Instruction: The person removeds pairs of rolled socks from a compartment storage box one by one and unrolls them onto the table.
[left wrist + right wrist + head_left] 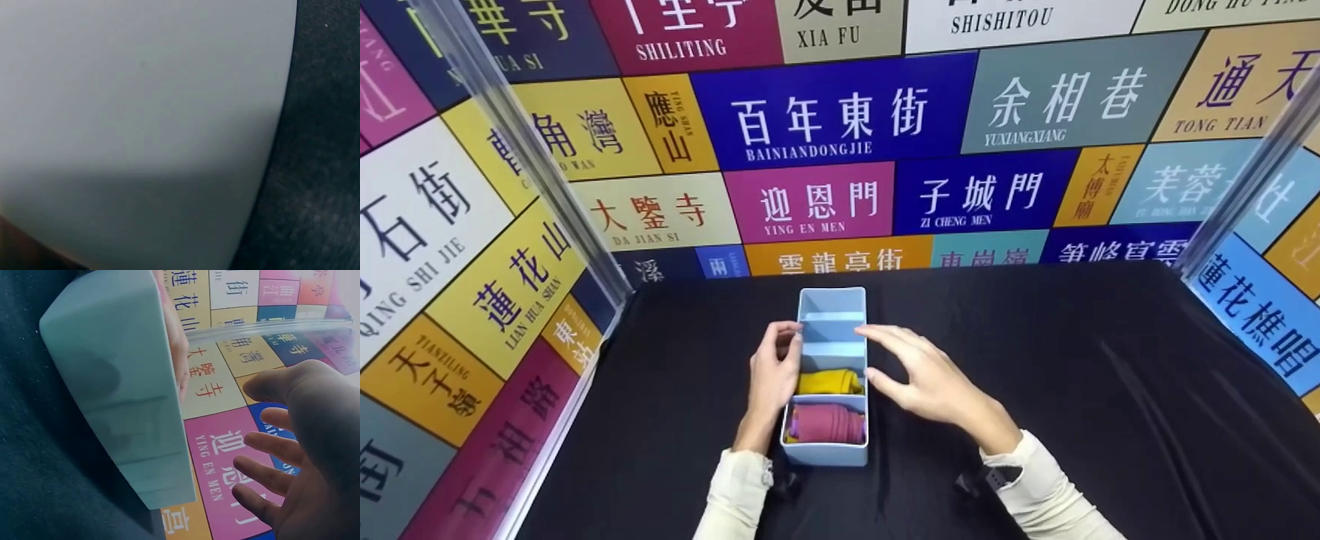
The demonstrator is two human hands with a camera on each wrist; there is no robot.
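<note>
A long light-blue storage box [825, 454] with several compartments stands on the black cloth, its long side running away from me. The nearest compartment holds a rolled maroon cloth [829, 424]; behind it lies a folded yellow cloth [829, 382]. The farther compartments show bare blue walls. My left hand [775, 369] is at the box's left side, its fingertips by the rim. On the other side my right hand [930, 375] has its fingers spread, the fingertips close to the right rim. In the right wrist view, this hand [287, 461] stands apart from the box's outer wall [118, 382].
Black cloth [1035, 360] covers the table. Colourful panels with Chinese place names [840, 112] form the back and side walls. Clear corner posts [547, 165] stand at left and right. The box's pale wall [140, 112] fills most of the left wrist view.
</note>
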